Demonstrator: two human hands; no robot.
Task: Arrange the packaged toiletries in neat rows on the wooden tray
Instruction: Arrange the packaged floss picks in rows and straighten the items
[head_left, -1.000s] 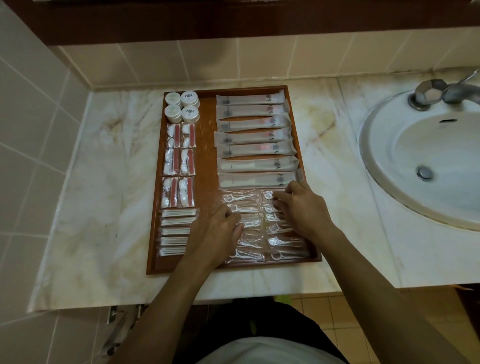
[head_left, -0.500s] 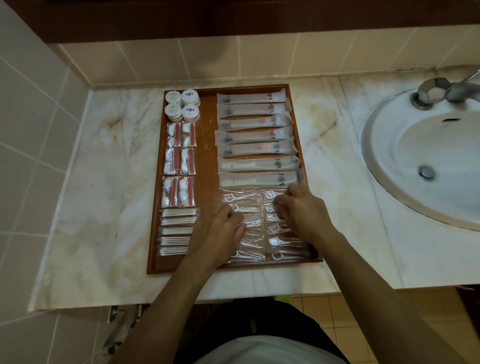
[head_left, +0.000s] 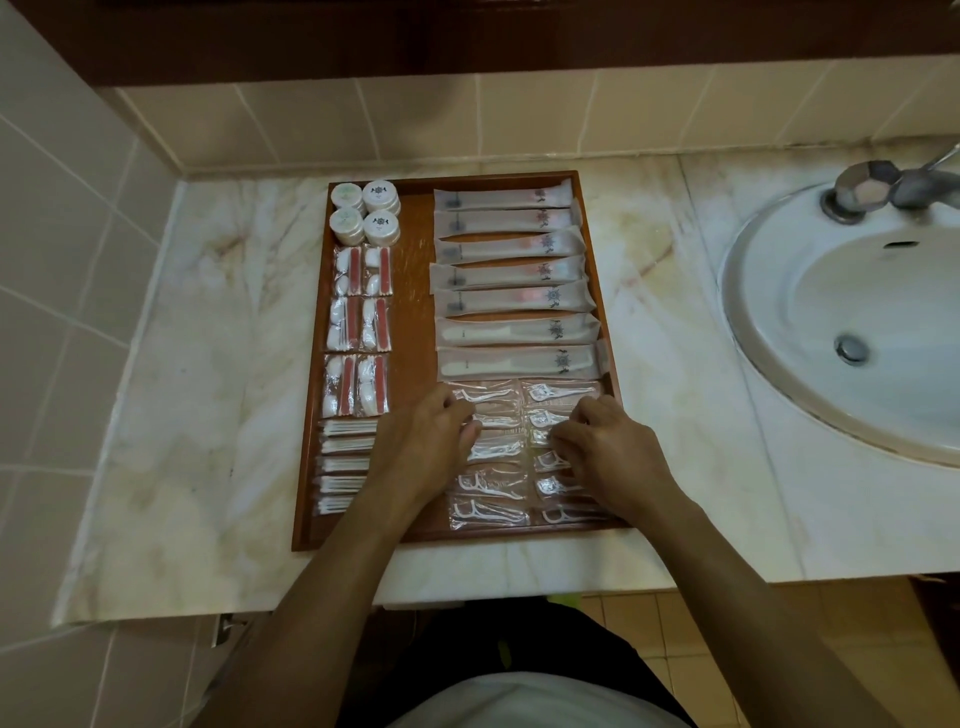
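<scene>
On the marble counter (head_left: 171, 395) the wooden tray (head_left: 413, 312) carries long frosted sachets (head_left: 511, 301) at its 1 o'clock, round white jars (head_left: 366, 212) at 11, cotton-pad packs (head_left: 358, 332) at 9, cotton-swab packs (head_left: 343, 465) at 7 and clear dental-floss-pick packets (head_left: 491, 488) at 5. The left hand (head_left: 421, 449) and right hand (head_left: 605, 457) rest curled-fingered on the two floss-pick columns, fingertips touching packets; whether they pinch any I cannot tell. A sink (head_left: 852, 332) lies at the counter's 3 o'clock.
</scene>
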